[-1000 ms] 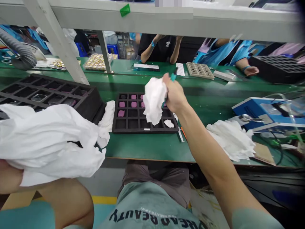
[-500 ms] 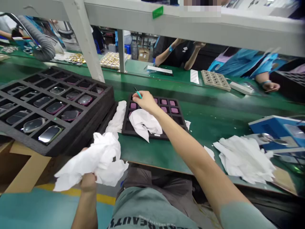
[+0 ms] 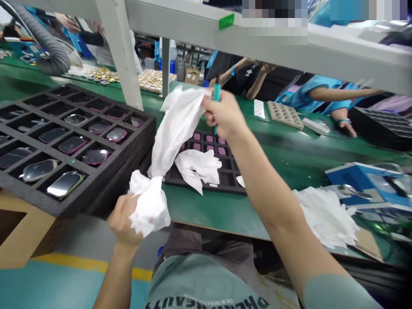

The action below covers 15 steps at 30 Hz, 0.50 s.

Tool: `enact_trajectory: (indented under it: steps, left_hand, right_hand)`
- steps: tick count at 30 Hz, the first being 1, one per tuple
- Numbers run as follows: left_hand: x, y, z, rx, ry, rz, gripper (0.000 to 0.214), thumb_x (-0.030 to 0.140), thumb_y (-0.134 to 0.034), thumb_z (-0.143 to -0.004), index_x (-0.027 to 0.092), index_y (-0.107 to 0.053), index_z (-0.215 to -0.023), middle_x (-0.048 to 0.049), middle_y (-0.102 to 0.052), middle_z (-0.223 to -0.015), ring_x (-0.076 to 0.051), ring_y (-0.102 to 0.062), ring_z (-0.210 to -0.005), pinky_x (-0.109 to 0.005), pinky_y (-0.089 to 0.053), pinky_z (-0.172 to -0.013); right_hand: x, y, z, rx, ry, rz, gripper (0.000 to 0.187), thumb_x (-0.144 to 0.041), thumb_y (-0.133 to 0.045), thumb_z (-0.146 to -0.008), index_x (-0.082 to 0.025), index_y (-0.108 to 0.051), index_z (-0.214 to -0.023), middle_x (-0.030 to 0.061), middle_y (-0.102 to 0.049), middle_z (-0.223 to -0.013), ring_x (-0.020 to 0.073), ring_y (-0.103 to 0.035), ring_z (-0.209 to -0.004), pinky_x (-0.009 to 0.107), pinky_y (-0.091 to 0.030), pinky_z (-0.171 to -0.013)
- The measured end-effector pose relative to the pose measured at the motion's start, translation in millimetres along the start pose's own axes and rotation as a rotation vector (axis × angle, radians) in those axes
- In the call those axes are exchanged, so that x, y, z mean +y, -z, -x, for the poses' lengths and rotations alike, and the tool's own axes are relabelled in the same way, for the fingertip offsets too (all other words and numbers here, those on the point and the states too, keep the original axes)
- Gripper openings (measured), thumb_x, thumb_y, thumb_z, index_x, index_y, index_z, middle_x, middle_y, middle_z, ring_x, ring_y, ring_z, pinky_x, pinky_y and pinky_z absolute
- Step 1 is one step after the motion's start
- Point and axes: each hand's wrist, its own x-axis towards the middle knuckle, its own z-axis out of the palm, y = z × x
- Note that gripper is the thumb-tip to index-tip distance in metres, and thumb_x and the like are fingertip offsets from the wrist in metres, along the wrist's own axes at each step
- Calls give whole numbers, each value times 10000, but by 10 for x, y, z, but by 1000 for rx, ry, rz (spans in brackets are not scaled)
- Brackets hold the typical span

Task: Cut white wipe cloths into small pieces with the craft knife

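My left hand (image 3: 124, 219) is closed around a crumpled wad of white tissue paper (image 3: 149, 208), low in front of the bench edge. Raised over the bench, my right hand (image 3: 227, 113) pinches the top end of a long white paper strip (image 3: 175, 128) that hangs down to the wad. The same hand keeps a thin teal tool (image 3: 216, 94) with a dark tip, pen-like, upright in its fingers. Beneath it lies a black compartment tray (image 3: 227, 167) holding several small purple pieces (image 3: 197, 146). Another crumpled paper (image 3: 199, 165) rests on this tray, hiding part of it.
Stacked black foam trays (image 3: 64, 201) with watch-like glass-faced parts stand at left, above a cardboard box (image 3: 28, 236). At right are a paper pile (image 3: 325, 216) and a blue device (image 3: 360, 184). A grey beam (image 3: 180, 25) crosses overhead; co-workers sit beyond.
My right hand has lifted from the tray's far-left corner, moving up and right with the teal tool, and now pulls up a paper strip. My left hand's wad has shifted slightly right.
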Motion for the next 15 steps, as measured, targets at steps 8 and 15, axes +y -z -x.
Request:
enact_trajectory:
  steps: [8,15]
  left_hand:
    - [261,-797,-863,-422,-141,-314,306,252,-544,-871,193,-720,-1115,-150,-674,-1109,-278,-662,-880,-345,-414,-677]
    - [609,-640,-1512,-175,-81,-181,285,285,-607,-897,145,-665,-1139,-135,-628,-1123,-307,-629,-1050,-369,-453,-828]
  right_hand:
    - [-982,869,438,273,232,-85,347,-357,-682,-917,-243,-453,-682,-61,-385,-537,54,-335,-396,207,-179,-357]
    - [-1019,1291,778,353,306,11,346,-351,-745,-874,-250,-496,-655,-62,-392,-520,41,-325,-353,226,-137,-311]
